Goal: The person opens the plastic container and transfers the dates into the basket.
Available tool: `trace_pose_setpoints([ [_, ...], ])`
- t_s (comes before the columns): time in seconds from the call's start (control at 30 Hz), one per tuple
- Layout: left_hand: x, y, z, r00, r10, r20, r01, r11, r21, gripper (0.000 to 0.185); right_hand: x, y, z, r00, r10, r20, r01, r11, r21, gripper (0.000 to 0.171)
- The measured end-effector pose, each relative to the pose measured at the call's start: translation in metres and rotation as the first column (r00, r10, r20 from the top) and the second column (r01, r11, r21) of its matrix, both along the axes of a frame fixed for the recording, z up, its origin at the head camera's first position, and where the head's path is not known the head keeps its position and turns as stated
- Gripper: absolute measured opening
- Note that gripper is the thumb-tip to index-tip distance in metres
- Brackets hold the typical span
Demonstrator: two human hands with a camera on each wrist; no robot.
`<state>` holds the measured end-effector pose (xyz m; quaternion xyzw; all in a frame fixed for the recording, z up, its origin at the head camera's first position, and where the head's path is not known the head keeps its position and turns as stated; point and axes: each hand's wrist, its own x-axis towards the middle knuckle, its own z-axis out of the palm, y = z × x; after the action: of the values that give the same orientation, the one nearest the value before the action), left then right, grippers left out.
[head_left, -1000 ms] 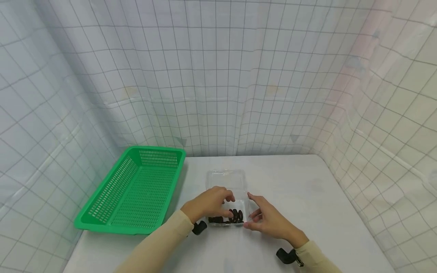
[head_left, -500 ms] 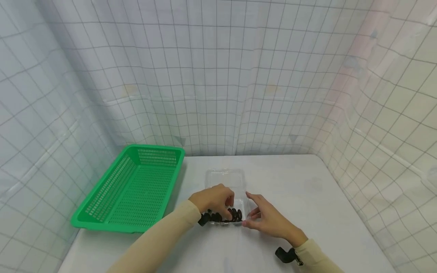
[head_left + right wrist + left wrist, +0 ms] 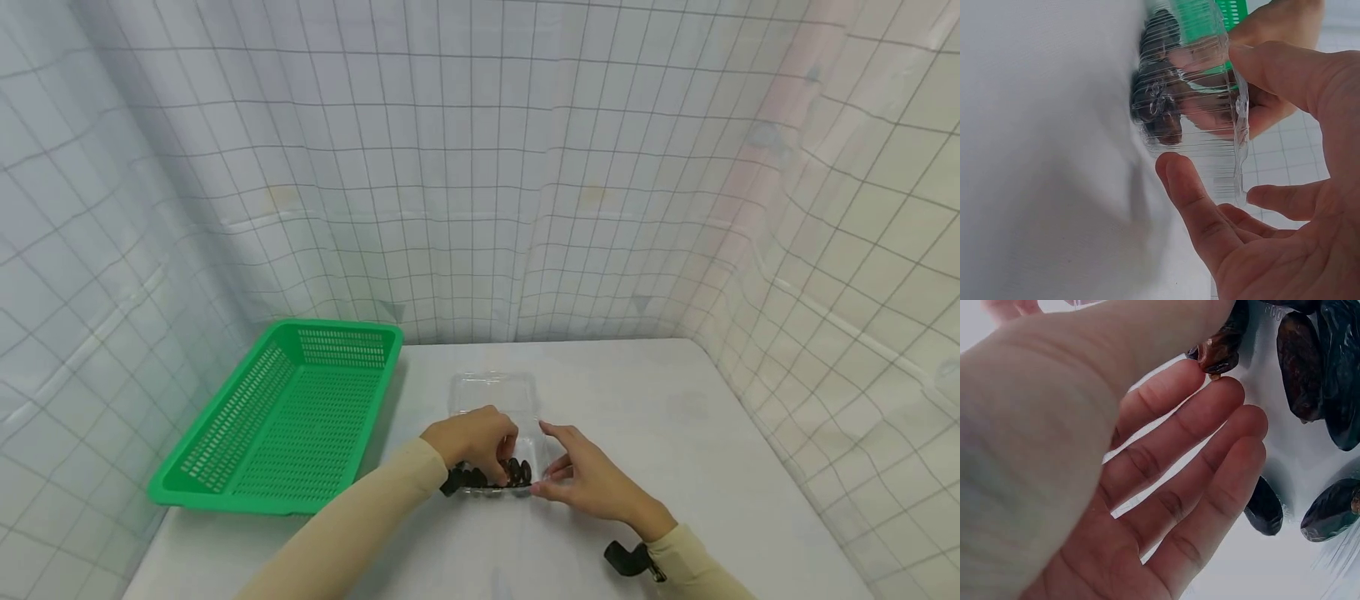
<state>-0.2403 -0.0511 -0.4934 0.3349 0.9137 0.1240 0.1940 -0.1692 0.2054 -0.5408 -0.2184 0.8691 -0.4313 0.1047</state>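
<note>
A clear plastic clamshell container (image 3: 536, 446) lies on the table with its lid (image 3: 492, 390) folded back. Several dark brown dates (image 3: 519, 473) sit along its near side. My left hand (image 3: 474, 437) reaches down into it; in the left wrist view its thumb and fingertips meet about a glossy date (image 3: 1221, 351), while other dates (image 3: 1300, 365) lie beside the fingers. My right hand (image 3: 596, 486) holds the container's right side, thumb on the rim and a fingertip against the ribbed wall (image 3: 1204, 150). The left thumb's tip is hidden behind the date.
A green plastic basket (image 3: 390, 367) with slotted sides stands on the left of the white table (image 3: 660, 417). Checked white curtains (image 3: 480, 167) enclose the table at the back and sides. A black wrist camera (image 3: 628, 558) sits on the right wrist.
My left hand has moved slightly right and lower into the container, and its fingers have closed toward the thumb over the dates. The right hand stays at the container's side.
</note>
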Motion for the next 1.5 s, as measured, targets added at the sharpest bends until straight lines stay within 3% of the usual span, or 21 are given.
trace_pose_setpoints([
  [0.3, 0.003, -0.005, 0.002, 1.0, 0.021, 0.009, -0.021, 1.0, -0.003, 0.033, 0.0, -0.002, 0.002, 1.0, -0.002, 0.016, 0.002, 1.0, 0.0, 0.104],
  [0.53, 0.001, -0.007, 0.004, 1.0, -0.021, -0.008, 0.022, 0.999, 0.05, 0.032, 0.002, -0.001, 0.003, 1.0, -0.009, 0.021, 0.009, 1.0, -0.017, 0.102],
  [0.73, 0.007, -0.006, 0.002, 0.999, 0.011, 0.033, -0.012, 0.999, 0.03, 0.023, 0.008, -0.001, 0.002, 1.0, -0.001, 0.017, 0.002, 0.999, -0.039, 0.1],
  [0.93, 0.012, -0.006, -0.002, 0.999, 0.005, 0.038, -0.006, 1.0, 0.014, 0.023, 0.01, -0.002, 0.0, 1.0, 0.023, 0.021, -0.023, 0.999, -0.026, 0.101],
  [1.5, 0.017, -0.029, 0.014, 0.994, 0.014, -0.104, 0.002, 0.988, 0.156, 0.018, 0.003, -0.007, 0.001, 1.0, 0.021, -0.016, -0.021, 1.0, 0.007, 0.102],
])
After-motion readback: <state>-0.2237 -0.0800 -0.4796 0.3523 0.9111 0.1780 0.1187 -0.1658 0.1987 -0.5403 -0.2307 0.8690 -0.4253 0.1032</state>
